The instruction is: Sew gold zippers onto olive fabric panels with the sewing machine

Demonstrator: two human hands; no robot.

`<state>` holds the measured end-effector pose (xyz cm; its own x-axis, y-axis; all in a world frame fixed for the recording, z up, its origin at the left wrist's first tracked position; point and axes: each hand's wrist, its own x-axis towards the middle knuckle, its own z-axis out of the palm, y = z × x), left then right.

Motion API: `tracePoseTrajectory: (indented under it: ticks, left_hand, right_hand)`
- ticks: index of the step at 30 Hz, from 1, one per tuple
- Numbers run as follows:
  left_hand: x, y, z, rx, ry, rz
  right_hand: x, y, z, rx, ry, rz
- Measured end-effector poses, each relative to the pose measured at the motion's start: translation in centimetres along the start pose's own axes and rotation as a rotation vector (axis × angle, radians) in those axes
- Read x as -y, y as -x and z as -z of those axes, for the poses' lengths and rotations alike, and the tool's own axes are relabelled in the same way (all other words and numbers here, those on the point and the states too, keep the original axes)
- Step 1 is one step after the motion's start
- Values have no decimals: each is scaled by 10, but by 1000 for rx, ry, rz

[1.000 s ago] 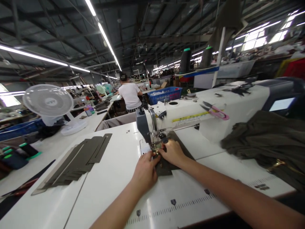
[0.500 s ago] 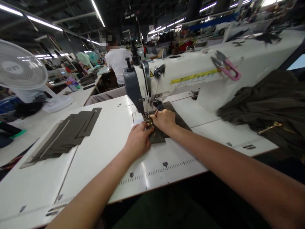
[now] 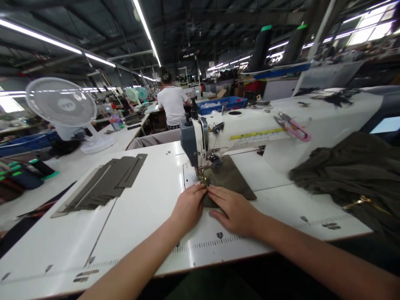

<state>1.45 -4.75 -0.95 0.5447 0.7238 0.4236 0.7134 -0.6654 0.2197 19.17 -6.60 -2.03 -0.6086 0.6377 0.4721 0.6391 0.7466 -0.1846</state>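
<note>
A small olive-green fabric piece [image 3: 229, 177] lies under the needle of a white sewing machine [image 3: 250, 131] on the white table [image 3: 146, 208]. My left hand [image 3: 189, 206] rests at the piece's near left edge, fingers together and pressing down. My right hand [image 3: 233, 208] lies flat beside it on the near edge of the fabric, fingers stretched toward the left hand. Both hands sit just in front of the presser foot [image 3: 204, 177], fingertips almost touching.
A stack of dark cut strips [image 3: 106, 185] lies on the table's left. A heap of olive cloth [image 3: 350, 175] lies at the right. Pink-handled snips [image 3: 293, 127] rest on the machine arm. A white fan [image 3: 62, 110] stands left. A person in a white shirt [image 3: 171, 106] sits beyond.
Both hands have drawn back toward me from the needle to the fabric's near edge; the right hand has flattened out. My view has risen again.
</note>
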Motion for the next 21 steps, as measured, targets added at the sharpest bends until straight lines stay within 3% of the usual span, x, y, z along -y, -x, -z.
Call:
tracePoseTrajectory:
  ticks: [11,21]
  left_hand:
    - [13,-7,-1,-26,-54,-123]
    - [17,-14,-1,-75,-80,-76]
  right_hand:
    - [-2,-15,2,8,-33,-15]
    - [-11,-23,-6,-14,-37,-20]
